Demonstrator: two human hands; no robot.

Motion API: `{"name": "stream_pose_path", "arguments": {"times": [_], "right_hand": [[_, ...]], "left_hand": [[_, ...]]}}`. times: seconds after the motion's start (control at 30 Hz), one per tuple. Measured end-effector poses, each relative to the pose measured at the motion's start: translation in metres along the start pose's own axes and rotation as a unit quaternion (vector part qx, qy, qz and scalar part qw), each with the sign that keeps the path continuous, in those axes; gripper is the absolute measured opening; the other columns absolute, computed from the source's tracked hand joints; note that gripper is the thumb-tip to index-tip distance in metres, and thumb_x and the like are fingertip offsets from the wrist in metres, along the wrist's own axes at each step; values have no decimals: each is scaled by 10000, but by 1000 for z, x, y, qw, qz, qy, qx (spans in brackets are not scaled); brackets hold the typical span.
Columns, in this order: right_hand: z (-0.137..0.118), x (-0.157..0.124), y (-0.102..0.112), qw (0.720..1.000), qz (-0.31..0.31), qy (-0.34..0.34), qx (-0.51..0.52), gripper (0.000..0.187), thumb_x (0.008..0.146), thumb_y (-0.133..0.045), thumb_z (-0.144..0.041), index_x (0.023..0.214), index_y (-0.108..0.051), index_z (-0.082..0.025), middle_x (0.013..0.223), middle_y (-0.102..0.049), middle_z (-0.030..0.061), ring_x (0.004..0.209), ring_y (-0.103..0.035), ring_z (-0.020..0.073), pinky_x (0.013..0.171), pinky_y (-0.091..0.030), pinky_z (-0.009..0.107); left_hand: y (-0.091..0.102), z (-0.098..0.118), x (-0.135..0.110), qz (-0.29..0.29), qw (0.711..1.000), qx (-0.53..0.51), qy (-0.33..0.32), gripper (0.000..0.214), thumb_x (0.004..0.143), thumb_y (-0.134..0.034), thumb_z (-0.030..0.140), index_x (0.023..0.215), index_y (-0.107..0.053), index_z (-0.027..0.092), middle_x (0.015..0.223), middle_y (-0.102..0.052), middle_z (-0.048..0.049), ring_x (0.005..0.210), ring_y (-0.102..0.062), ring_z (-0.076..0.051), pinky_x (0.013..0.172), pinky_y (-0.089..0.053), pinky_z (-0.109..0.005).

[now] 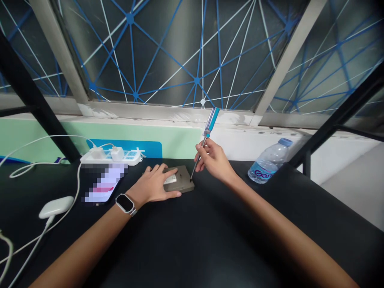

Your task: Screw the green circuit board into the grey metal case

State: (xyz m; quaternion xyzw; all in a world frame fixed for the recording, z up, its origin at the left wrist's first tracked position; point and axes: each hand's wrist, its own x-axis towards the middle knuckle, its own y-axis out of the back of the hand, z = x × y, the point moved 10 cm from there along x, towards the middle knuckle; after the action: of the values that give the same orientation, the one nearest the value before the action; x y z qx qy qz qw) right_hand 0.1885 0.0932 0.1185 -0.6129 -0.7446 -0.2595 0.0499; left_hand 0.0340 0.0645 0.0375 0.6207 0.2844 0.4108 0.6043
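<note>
A flat grey-brown case [187, 185] with a white label lies on the black table. My left hand [153, 183] spans its left part, thumb along the near edge and fingers reaching over the top, holding it down; part of the label is under the fingers. Between the thumb and fingers of my right hand [211, 158] is the shaft of a screwdriver [211, 122], which has a clear and blue handle. It tilts with the handle up and to the right. Its tip meets the case near the right corner; whether it sits in a screw is too small to tell.
A lit phone [106, 184] lies left of the case, before a white power strip [129, 157] with plugs. A white charger-like device [56, 207] and cables occupy the far left. A plastic water bottle [268, 162] leans at the right beside a black metal frame bar [325, 130].
</note>
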Motion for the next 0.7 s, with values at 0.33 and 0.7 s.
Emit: {"name": "stream_pose_path", "arguments": {"times": [0.33, 0.7], "right_hand": [[4, 3, 2, 1000, 12, -1, -23, 316, 916, -515, -536, 906, -449, -226, 636, -625, -40, 394, -627, 131, 367, -483, 205], [-5, -3, -16, 998, -7, 31, -54, 279, 925, -522, -502, 885, -468, -232, 652, -628, -34, 420, -621, 130, 438, -507, 235]], "left_hand": [[33, 2, -20, 71, 995, 55, 31, 389, 987, -328, 292, 1186, -624, 138, 1221, -545, -175, 1085, -582, -322, 843, -500, -452], [-13, 0, 14, 59, 985, -152, -53, 506, 878, -331, 27, 1213, -591, 302, 1371, -508, -28, 1229, -509, -235, 1011, -398, -464]]}}
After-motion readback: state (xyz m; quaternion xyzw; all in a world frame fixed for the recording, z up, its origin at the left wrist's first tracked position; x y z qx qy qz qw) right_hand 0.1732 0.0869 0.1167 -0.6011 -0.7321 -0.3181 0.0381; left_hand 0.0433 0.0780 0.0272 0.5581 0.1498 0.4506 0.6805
